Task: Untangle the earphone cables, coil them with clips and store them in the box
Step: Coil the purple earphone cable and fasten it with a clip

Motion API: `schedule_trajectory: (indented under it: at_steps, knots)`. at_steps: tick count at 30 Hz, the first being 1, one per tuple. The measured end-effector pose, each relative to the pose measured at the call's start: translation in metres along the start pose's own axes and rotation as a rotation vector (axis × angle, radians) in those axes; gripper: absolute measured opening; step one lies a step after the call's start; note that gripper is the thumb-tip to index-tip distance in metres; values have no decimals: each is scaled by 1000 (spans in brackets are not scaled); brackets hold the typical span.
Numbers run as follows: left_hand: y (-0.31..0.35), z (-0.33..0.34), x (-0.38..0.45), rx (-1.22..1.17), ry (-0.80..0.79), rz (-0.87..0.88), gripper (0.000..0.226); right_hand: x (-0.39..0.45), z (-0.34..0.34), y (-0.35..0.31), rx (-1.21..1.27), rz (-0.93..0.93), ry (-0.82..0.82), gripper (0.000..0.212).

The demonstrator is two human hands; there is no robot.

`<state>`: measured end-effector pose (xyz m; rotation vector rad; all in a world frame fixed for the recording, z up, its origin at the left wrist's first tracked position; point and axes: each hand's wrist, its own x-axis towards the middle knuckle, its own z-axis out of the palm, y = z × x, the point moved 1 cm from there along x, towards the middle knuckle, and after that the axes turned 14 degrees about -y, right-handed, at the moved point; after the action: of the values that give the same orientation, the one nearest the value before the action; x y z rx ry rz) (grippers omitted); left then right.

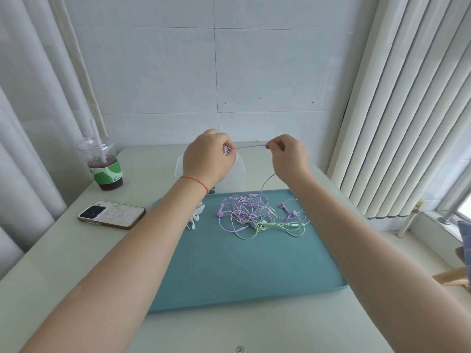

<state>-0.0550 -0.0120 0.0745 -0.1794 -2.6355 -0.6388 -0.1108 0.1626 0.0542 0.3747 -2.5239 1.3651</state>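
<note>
A tangle of purple and pale green earphone cables (254, 215) lies at the back of the teal mat (244, 266). Both hands are raised above the mat's far edge. My left hand (207, 159) and my right hand (289, 155) each pinch one purple cable (251, 147), stretched taut between them. A strand of it hangs from my right hand down into the tangle. A clear plastic box (239, 169) stands behind my left hand, mostly hidden. White clips (195, 220) lie on the mat's left side, partly covered by my left forearm.
A phone (112, 214) lies face down on the table, left of the mat. A lidded plastic cup (103, 166) with a straw and dark drink stands at the back left. Curtains hang on the left, a white radiator on the right.
</note>
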Motion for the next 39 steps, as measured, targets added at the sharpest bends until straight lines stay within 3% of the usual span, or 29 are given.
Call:
schedule_trajectory:
  at_steps: [3,8,14,23,32,36,39]
  knots:
    - [6,2,-2,-64,-61,-52,4,0,0,-1,6,0,13,21]
    - [13,8,-8,-838,-622,-204,28,-1,0,-1,-26,-6,20,21]
    - [13,11,-15,-1087,-731,-256,21,-3,4,-1,-34,-13,-22,20]
    - [16,15,-18,-1163,-761,-189,17,-6,11,-6,-24,-38,-63,20]
    - [20,28,-19,-1109,-502,-244,8,-8,15,-5,-40,-36,-53,21]
    - [13,29,-17,-832,-293,-311,4,-7,13,0,-33,-17,-37,21]
    - [7,29,-16,-601,-318,-268,13,-5,10,2,-23,2,-16,21]
